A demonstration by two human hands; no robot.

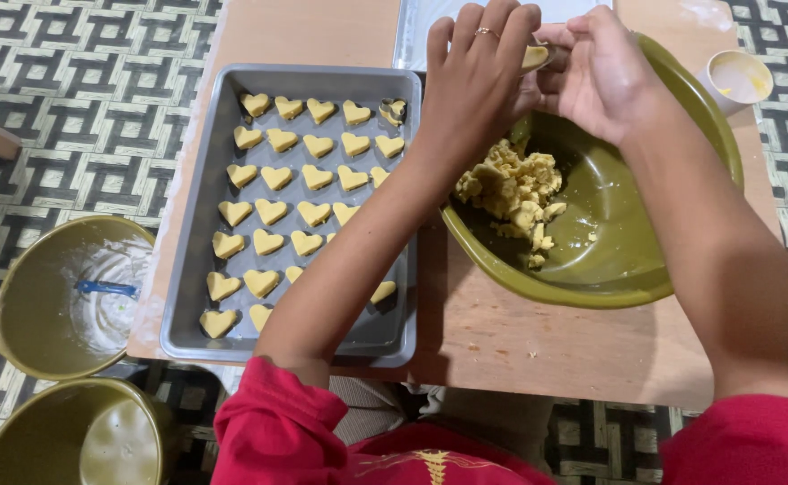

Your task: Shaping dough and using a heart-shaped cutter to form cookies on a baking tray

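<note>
Both my hands meet above the far rim of an olive green bowl point(610, 269). My left hand point(475, 76), with a ring on one finger, and my right hand point(605, 76) pinch a small piece of yellow dough point(535, 56) between them. Crumbly yellow dough point(513, 190) lies heaped in the bowl's left side. To the left, a grey metal baking tray point(198, 189) holds several rows of heart-shaped dough pieces point(271, 211). A small metal heart cutter point(393, 110) lies in the tray's far right corner. My left forearm crosses over the tray's right side.
The tray and bowl sit on a low wooden table point(538, 346) over a patterned floor. A small white cup point(737, 79) stands at the far right. Two olive bowls point(26, 296) point(70, 431) rest on the floor at left, one holding a blue-handled tool point(106, 289).
</note>
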